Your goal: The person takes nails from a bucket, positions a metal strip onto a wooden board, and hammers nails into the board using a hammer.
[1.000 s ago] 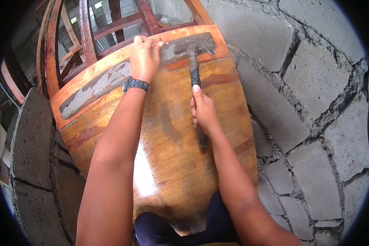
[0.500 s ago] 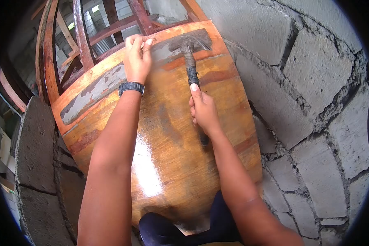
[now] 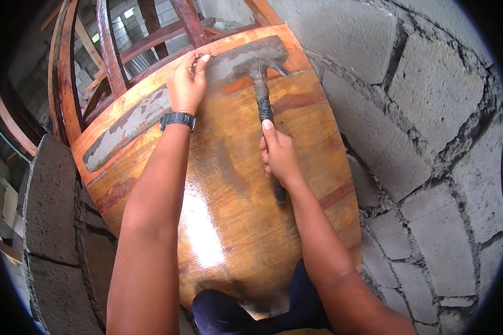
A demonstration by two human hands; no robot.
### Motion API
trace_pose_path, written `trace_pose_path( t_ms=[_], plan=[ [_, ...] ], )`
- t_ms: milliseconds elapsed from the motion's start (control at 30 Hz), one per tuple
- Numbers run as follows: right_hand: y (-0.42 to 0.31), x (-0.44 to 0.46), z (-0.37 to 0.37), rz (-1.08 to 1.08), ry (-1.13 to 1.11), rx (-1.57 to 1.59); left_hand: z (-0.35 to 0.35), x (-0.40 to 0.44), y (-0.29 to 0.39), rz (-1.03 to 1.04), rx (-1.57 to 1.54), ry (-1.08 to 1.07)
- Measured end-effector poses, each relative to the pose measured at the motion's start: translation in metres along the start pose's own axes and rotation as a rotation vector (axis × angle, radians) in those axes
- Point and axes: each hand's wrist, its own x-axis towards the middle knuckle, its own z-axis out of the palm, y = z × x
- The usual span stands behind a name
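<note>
My right hand point(image 3: 280, 156) is wrapped around the dark, taped handle of a claw hammer point(image 3: 262, 92). The hammer head lies over the right part of a long grey-smeared board point(image 3: 129, 129), its claw pointing right. Farther left, my left hand point(image 3: 188, 86), with a black watch on the wrist, is closed with thumb and fingertips pinched near the board's upper edge. Whatever sits between those fingertips is too small to make out. Below both hands spreads a glossy, varnished plywood sheet point(image 3: 246, 223).
Wooden slats point(image 3: 110, 53) rise behind the sheet's far edge. A grey block wall point(image 3: 369, 123) with rough mortar joints runs close along the right. More blocks point(image 3: 50, 206) stand on the left. My knees point(image 3: 221, 312) are at the sheet's near edge.
The hammer and my right hand have shifted slightly down and to the right. My left hand keeps its pinch in almost the same spot.
</note>
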Motion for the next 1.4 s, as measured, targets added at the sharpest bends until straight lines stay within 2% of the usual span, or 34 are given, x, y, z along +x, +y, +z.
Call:
trace_pose_path(
  t_ms=[67, 267, 400, 567, 700, 867, 967, 1200, 1267, 1400],
  plan=[
    [0.0, -0.002, 0.0, 0.012, -0.001, 0.002, -0.003, -0.001, 0.003, 0.04, 0.112, -0.086],
    [-0.003, -0.005, 0.001, -0.006, 0.012, -0.034, -0.002, 0.001, 0.002, 0.124, 0.159, -0.046],
    [-0.004, -0.006, -0.001, -0.003, 0.019, -0.061, -0.004, 0.0, 0.005, 0.136, 0.149, -0.092],
    [-0.003, -0.004, -0.003, -0.198, 0.13, -0.22, -0.002, -0.002, 0.006, 0.088, 0.113, -0.109],
    [-0.019, -0.009, -0.009, -0.299, 0.113, -0.251, 0.002, 0.0, -0.003, 0.123, 0.117, -0.069],
    [-0.053, -0.02, -0.016, -0.495, 0.117, -0.362, 0.003, 0.0, -0.003, 0.152, 0.265, -0.096],
    [-0.069, -0.02, -0.015, -0.535, 0.139, -0.43, 0.0, -0.002, 0.005, 0.159, 0.291, -0.089],
    [-0.074, -0.02, -0.004, -0.551, 0.136, -0.568, -0.003, -0.005, 0.007, 0.214, 0.334, -0.095],
    [-0.077, -0.017, -0.004, -0.499, 0.164, -0.698, -0.003, -0.005, 0.006, 0.208, 0.415, -0.171],
    [-0.074, -0.018, -0.006, -0.467, 0.124, -0.55, 0.002, -0.005, 0.002, 0.258, 0.308, -0.063]
  ],
)
